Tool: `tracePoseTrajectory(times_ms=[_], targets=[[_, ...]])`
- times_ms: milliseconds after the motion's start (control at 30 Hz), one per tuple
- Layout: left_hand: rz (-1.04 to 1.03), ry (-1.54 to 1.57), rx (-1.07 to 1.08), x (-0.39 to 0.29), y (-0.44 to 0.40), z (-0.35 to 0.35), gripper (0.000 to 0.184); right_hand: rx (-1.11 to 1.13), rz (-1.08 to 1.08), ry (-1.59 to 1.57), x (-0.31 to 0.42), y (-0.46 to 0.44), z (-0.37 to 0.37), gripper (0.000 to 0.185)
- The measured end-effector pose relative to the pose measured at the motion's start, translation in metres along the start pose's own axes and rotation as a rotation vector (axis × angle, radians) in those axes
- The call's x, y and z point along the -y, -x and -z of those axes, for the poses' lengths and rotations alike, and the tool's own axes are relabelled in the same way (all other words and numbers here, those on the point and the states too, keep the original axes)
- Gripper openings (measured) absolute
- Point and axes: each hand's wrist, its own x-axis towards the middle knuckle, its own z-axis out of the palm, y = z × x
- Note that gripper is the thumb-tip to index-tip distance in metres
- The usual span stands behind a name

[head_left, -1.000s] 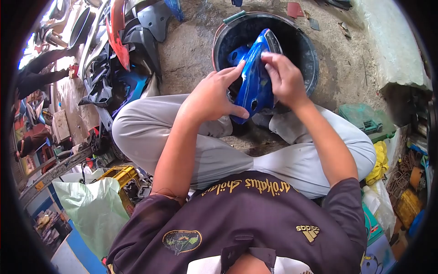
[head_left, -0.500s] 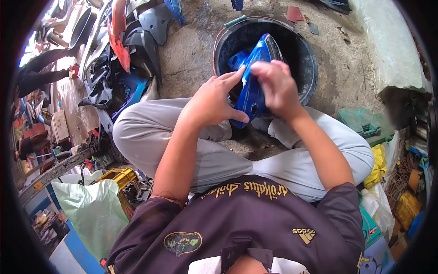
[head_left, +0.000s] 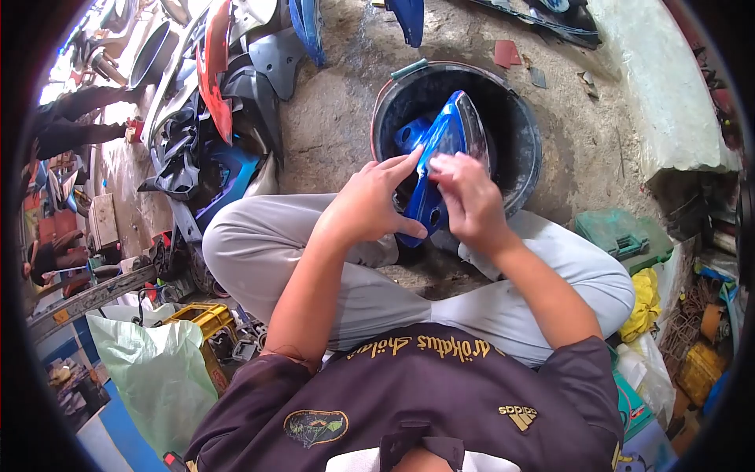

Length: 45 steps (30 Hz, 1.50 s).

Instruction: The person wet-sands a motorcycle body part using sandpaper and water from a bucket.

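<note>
Blue panel [head_left: 450, 134] sits over the near half of the black bucket [head_left: 519, 169], long axis running near to far, pointed end far. Tilted, not flat. Can't tell if its underside touches the rim.

Hands: left hand [head_left: 366, 203] is spread wide, thumb at the near end, index finger along the left edge; it has hold of the panel. Anything its other fingers do underneath is hidden. Right hand [head_left: 476, 206] is half curled, fingertips at the panel's upper face, slightly blurred. Can't tell if it has something small pinched.

Risks, my read:
- Left hand looks like the main support. Hard push from the right and the panel could pivot about that thumb or slip, more so if wet; wetness unclear.
- A drop likely goes into the bucket, onto the second blue part [head_left: 409, 135] at the left inside. Scuffs on both.
- Far tip could knock the bucket wall if the panel swings.
- Grit under the right fingertips could scratch the glossy face.
- Left index finger is close to the right fingertips; an overshoot would hit it.
</note>
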Motion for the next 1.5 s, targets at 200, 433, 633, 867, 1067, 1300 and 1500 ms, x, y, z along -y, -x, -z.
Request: tracePoseTrajectory(times_ms=[200, 433, 633, 867, 1067, 1300, 1500], targets=[[-0.004, -0.014, -0.016, 0.000, 0.000, -0.002, 0.129, -0.037, -0.162, -0.039, -0.040, 0.000, -0.002, 0.025], [0.006, -0.014, 0.003, 0.000, 0.001, -0.002, 0.131, -0.024, -0.085, -0.032, -0.033, -0.004, 0.001, 0.024], [0.000, -0.017, -0.002, 0.000, 0.001, -0.001, 0.130, -0.010, 0.015, -0.104, -0.001, 0.005, -0.004, 0.022], [0.007, -0.014, -0.003, 0.000, 0.001, 0.000, 0.129, -0.049, -0.026, 0.011, -0.020, 0.006, -0.004, 0.019], [-0.015, 0.007, -0.015, 0.004, 0.001, -0.004, 0.129, -0.046, -0.005, 0.086, -0.050, 0.004, -0.003, 0.024], [-0.012, 0.000, -0.022, 0.003, 0.000, -0.003, 0.130, -0.039, -0.083, -0.076, -0.027, 0.004, -0.006, 0.019], [-0.003, -0.008, -0.011, 0.000, 0.001, -0.001, 0.129, -0.008, 0.074, -0.027, -0.003, 0.000, 0.000, 0.017]])
